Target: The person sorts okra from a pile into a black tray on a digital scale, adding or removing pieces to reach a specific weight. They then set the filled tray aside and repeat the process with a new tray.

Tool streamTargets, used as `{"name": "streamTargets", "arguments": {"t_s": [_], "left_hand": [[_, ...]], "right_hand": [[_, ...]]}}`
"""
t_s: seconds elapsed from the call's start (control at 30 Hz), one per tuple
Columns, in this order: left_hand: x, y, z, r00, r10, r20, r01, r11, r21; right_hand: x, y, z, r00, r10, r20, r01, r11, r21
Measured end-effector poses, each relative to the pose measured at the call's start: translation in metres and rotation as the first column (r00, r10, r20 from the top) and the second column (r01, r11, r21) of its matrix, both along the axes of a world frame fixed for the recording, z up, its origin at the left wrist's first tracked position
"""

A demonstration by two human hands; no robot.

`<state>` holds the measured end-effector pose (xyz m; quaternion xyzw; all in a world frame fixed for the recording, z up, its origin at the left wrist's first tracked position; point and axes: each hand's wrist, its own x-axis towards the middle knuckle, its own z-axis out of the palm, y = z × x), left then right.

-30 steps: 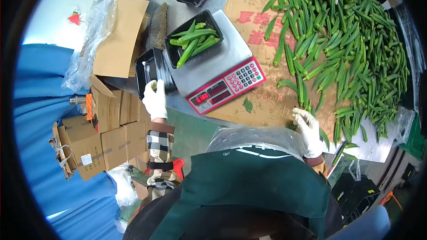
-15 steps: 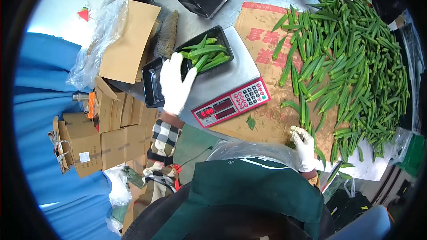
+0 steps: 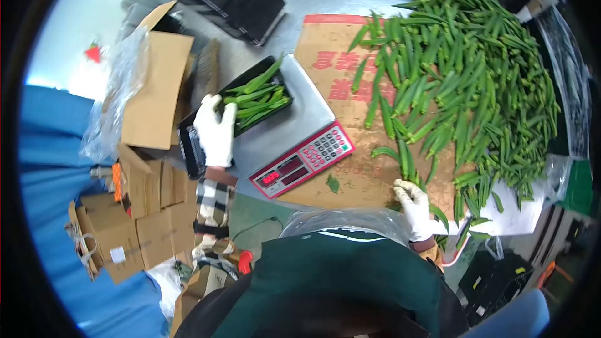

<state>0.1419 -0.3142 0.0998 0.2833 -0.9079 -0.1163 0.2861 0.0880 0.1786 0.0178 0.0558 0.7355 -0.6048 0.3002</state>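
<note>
My left hand (image 3: 215, 133), in a white glove, is at the left end of a black tray (image 3: 283, 105), thumb and fingers apart by the rim. Several green okra pods (image 3: 255, 97) lie in the tray, which sits on the plate of a digital scale (image 3: 302, 158) with a red keypad panel and lit digits. Beside my left hand stands another black tray (image 3: 190, 150). My right hand (image 3: 413, 210), also gloved, is curled with fingertips together at the cardboard's near edge, close to some okra. Whatever it may hold is hidden.
A large okra heap (image 3: 469, 81) covers the right side of a flattened cardboard sheet (image 3: 313, 44). Behind the scale is a black crate-like container (image 3: 231, 0). An open carton (image 3: 156, 87) with plastic film stands left, above stacked boxes (image 3: 116, 231). A loose leaf (image 3: 332, 183) lies near the scale.
The view has shifted, moving the scene left. The okra in the tray lie differently, and the scale's digits have changed. Another person's gloved hand at the heap's far end has left view.
</note>
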Motion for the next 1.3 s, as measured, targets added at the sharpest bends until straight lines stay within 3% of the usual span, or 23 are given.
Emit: {"name": "streamTargets", "arguments": {"t_s": [0.03, 0.1, 0.17, 0.23, 0.33, 0.43, 0.57, 0.7, 0.73, 0.83, 0.93, 1.0, 1.07, 1.1, 1.2, 1.3], "left_hand": [[0.007, -0.004, -0.005, 0.993, 0.117, -0.009, -0.114, 0.98, 0.16], [0.033, -0.038, -0.049, 0.992, 0.12, 0.035, -0.12, 0.831, 0.543], [0.028, -0.012, -0.016, 0.988, 0.044, 0.15, -0.154, 0.453, 0.878], [0.028, -0.018, -0.028, 0.993, 0.051, 0.11, -0.122, 0.45, 0.885], [0.009, -0.025, -0.023, 0.99, 0.14, 0.003, -0.016, 0.091, 0.996], [-0.031, -0.016, -0.006, 0.981, 0.126, -0.147, 0.154, -0.049, 0.987], [-0.127, -0.001, 0.012, 0.967, 0.136, -0.217, 0.238, -0.163, 0.957], [-0.228, -0.018, -0.022, 0.97, 0.056, -0.237, 0.24, -0.364, 0.9], [-0.255, -0.024, -0.038, 0.982, 0.089, -0.165, 0.187, -0.411, 0.892], [-0.309, -0.017, -0.067, 0.99, 0.137, -0.029, 0.06, -0.229, 0.972], [-0.336, -0.051, -0.139, 0.99, 0.077, -0.119, 0.126, -0.101, 0.987], [-0.336, -0.051, -0.156, 0.992, 0.012, -0.126, 0.126, -0.016, 0.992], [-0.327, 0.005, -0.115, 0.997, 0.015, -0.077, 0.077, -0.044, 0.996], [-0.326, 0.033, -0.091, 0.987, 0.161, 0.01, 0.031, -0.251, 0.967], [-0.297, 0.083, -0.07, 0.994, -0.026, -0.104, 0.088, -0.359, 0.929], [-0.262, 0.134, -0.05, 0.985, -0.128, -0.118, 0.046, -0.467, 0.883]], "right_hand": [[0.002, -0.001, -0.003, 1.0, 0.019, -0.019, -0.019, 1.0, 0.008], [0.004, -0.005, -0.009, 0.999, 0.031, -0.008, -0.032, 0.999, -0.026], [0.006, -0.006, -0.023, 0.999, 0.031, 0.033, -0.028, 0.997, -0.066], [0.004, -0.007, -0.027, 0.998, 0.064, -0.014, -0.065, 0.997, -0.038], [-0.005, -0.011, -0.029, 0.994, 0.097, -0.047, -0.098, 0.995, -0.018], [-0.015, -0.013, -0.023, 0.998, 0.062, -0.023, -0.063, 0.997, -0.038], [-0.031, -0.017, -0.02, 0.998, 0.052, -0.026, -0.053, 0.998, -0.022], [-0.043, -0.018, -0.022, 0.996, 0.034, -0.085, -0.032, 0.999, 0.018], [-0.047, -0.018, -0.02, 0.994, 0.03, -0.103, -0.026, 0.999, 0.039], [-0.057, -0.021, -0.014, 0.997, -0.038, -0.063, 0.042, 0.997, 0.06], [-0.071, -0.021, -0.006, 0.999, 0.032, -0.039, -0.025, 0.986, 0.168], [-0.077, -0.026, -0.009, 0.991, 0.035, -0.129, -0.014, 0.988, 0.157], [-0.082, -0.033, -0.018, 0.979, 0.055, -0.197, -0.024, 0.988, 0.153], [-0.086, -0.04, -0.018, 0.958, 0.062, -0.282, -0.011, 0.984, 0.176], [-0.096, -0.056, -0.02, 0.796, 0.27, -0.542, -0.05, 0.921, 0.386], [-0.095, -0.06, -0.011, 0.638, 0.478, -0.603, -0.091, 0.825, 0.558]]}}
